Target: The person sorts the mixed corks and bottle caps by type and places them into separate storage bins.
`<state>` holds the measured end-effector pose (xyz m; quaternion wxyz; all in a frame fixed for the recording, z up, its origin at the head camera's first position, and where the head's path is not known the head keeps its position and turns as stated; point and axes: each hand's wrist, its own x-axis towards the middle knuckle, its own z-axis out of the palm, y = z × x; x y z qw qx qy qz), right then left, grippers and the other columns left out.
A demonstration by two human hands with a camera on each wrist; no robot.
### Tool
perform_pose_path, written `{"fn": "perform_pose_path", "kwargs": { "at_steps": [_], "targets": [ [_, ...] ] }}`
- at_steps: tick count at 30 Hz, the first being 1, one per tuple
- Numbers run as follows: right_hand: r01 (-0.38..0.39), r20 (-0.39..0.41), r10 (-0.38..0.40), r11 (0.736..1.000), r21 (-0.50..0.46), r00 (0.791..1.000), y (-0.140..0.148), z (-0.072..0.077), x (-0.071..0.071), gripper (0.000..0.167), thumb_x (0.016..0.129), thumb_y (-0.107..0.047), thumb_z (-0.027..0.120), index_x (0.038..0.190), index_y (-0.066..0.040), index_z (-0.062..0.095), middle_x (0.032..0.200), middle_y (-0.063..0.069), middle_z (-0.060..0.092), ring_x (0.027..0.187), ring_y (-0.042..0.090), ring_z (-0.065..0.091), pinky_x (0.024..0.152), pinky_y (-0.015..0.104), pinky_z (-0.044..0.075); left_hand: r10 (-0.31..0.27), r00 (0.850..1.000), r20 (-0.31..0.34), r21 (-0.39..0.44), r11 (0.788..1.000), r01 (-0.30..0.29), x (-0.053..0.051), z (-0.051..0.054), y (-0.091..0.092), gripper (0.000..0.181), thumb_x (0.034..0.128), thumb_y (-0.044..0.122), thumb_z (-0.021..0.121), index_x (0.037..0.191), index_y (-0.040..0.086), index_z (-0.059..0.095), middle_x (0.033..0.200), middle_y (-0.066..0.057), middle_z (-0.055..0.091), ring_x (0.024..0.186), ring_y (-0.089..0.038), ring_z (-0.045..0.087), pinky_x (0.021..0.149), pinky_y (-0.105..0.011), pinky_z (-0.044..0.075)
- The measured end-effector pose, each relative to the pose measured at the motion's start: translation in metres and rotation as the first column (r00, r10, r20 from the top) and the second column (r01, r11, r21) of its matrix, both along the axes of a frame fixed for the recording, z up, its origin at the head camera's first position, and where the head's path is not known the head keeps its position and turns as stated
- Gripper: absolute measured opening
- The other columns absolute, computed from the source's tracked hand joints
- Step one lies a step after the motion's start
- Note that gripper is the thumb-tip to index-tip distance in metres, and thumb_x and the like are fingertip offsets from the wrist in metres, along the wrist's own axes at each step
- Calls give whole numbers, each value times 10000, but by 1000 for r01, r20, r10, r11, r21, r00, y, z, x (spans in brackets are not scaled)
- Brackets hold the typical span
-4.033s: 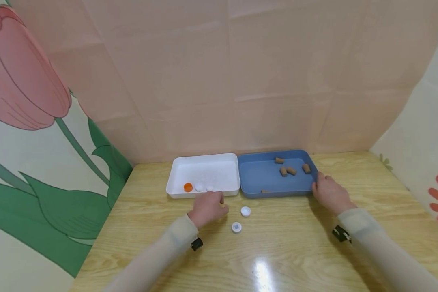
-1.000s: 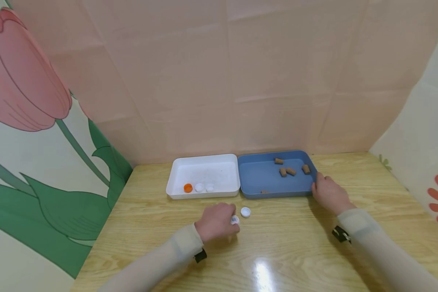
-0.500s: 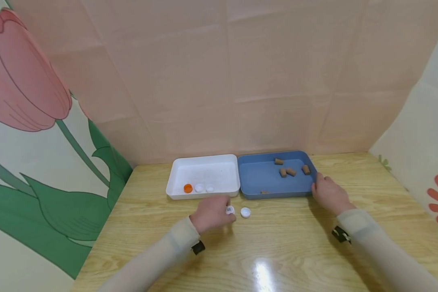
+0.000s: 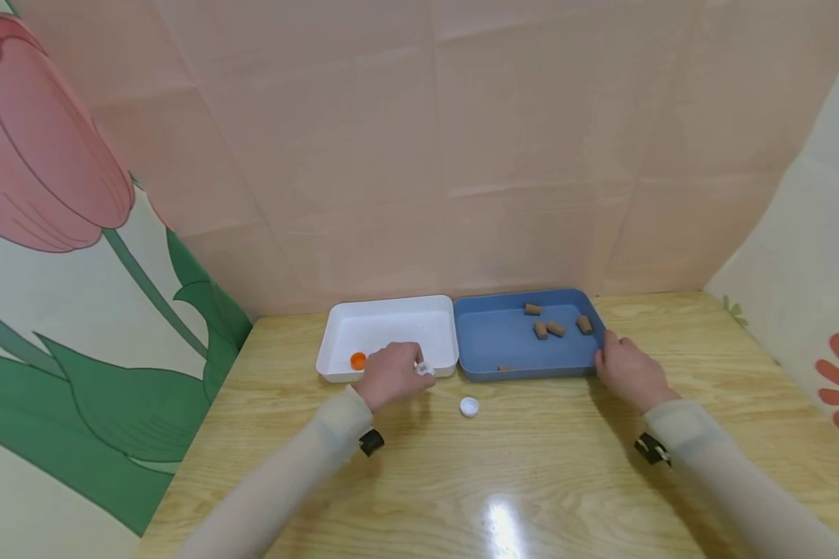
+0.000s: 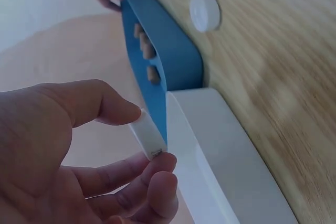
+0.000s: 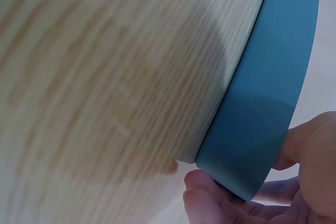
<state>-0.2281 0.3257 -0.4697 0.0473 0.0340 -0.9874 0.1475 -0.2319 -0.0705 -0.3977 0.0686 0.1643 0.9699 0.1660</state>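
Note:
My left hand point(image 4: 391, 374) pinches a white bottle cap point(image 5: 148, 134) between thumb and fingertips. It hovers over the front rim of the white tray point(image 4: 419, 322). Inside that tray an orange cap point(image 4: 358, 361) shows to the left of the hand, which hides the tray's front middle. Another white cap point(image 4: 469, 407) lies on the table in front of the trays. At the front right corner of the blue tray point(image 4: 492, 330), my right hand point(image 4: 632, 374) grips the wall, with the thumb and fingers on opposite sides of it.
Several brown corks point(image 4: 555, 329) lie in the blue tray, which stands right beside the white one. Both trays are near the back of the wooden table point(image 4: 566, 466), before a pinkish sheet point(image 4: 531, 155). Light glares off the table's front.
My left hand picked the front white cap up from the table and carried it back and left to the white tray's edge. The right hand stays on the blue tray.

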Motion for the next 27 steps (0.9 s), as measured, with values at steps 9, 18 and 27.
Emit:
{"fn": "perform_pose_path", "kwargs": {
  "at_steps": [9,18,27],
  "targets": [
    [0,4,0,1000,-5,1000,0,-1,-1,338,997,-129,447,1128,183,458,836,293,552,662,327,560,514,483,483,90,996,-23,-6,996,-90,-25,-8,-11,210,848,295,717,864,100,641,788,-3,609,691,-189,536,622,-331,410],
    [6,6,-6,1000,-12,1000,1,-1,-1,349,1001,-139,441,1131,185,461,854,304,563,684,338,575,528,493,492,157,987,-24,-21,987,-157,-43,-12,-22,342,850,264,704,653,135,457,612,31,399,578,-141,391,541,-315,319],
    [-9,-10,9,1000,-4,1000,1,-2,-1,329,992,-128,441,1092,184,462,799,276,546,642,319,556,501,474,482,242,970,0,-42,970,-241,-65,-19,-47,415,831,235,694,570,159,380,540,38,370,522,-131,378,487,-313,323]
  ]
}}
